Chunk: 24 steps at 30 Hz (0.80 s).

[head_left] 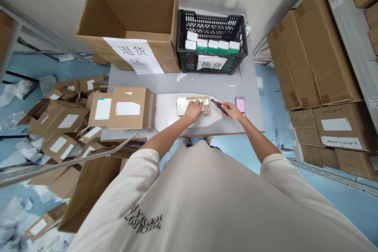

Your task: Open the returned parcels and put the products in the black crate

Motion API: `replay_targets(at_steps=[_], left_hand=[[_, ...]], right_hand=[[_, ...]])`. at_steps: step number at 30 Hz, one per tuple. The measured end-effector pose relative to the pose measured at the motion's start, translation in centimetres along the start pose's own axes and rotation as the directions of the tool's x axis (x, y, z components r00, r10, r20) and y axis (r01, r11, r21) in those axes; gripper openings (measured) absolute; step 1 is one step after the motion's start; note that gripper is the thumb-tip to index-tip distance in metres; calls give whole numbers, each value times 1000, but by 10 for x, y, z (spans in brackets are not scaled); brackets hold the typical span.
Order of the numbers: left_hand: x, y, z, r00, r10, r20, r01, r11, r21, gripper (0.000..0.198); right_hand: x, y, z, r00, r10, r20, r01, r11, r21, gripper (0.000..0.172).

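On the table in front of me lies a small cardboard box (pixel 182 109) with a white label and print on its top. My left hand (pixel 193 110) rests on top of this box with its fingers bent against it; I see nothing held in them. Just to the right, my right hand (pixel 231 110) is closed around a black and red box cutter (pixel 217 105). The cutter points left, its tip close to the right end of the box. Beside the right hand lies a phone (pixel 240 105) with a lit pink screen.
Two cardboard boxes (pixel 126 108) stand at the table's left. Behind are a large open carton (pixel 165 53) and a black crate (pixel 212 21) holding several white and green boxes (pixel 213 46). Discarded boxes (pixel 66 116) heap on the left floor; shelved cartons (pixel 319 51) stand right.
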<state>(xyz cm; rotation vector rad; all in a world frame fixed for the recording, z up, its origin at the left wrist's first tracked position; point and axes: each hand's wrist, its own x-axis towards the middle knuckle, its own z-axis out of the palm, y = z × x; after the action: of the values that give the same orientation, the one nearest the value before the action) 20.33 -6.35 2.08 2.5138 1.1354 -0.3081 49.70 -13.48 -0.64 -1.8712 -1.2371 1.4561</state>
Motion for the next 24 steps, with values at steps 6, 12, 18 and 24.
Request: replay_targets(at_steps=[6, 12, 18, 24], left_hand=[[-1, 2, 4, 1000, 16, 7, -16, 1000, 14, 59], [-7, 5, 5, 1000, 6, -3, -6, 998, 56, 62], [-10, 7, 1, 1000, -21, 5, 21, 998, 58, 59], [-10, 11, -2, 997, -73, 28, 72, 997, 37, 56]], right_hand=[[19, -19, -26, 978, -181, 105, 208, 903, -376, 37], [55, -42, -36, 934, -270, 235, 358, 731, -581, 30], [72, -48, -27, 899, -375, 228, 436, 704, -560, 37], [61, -32, -30, 942, -213, 257, 315, 822, -474, 33]])
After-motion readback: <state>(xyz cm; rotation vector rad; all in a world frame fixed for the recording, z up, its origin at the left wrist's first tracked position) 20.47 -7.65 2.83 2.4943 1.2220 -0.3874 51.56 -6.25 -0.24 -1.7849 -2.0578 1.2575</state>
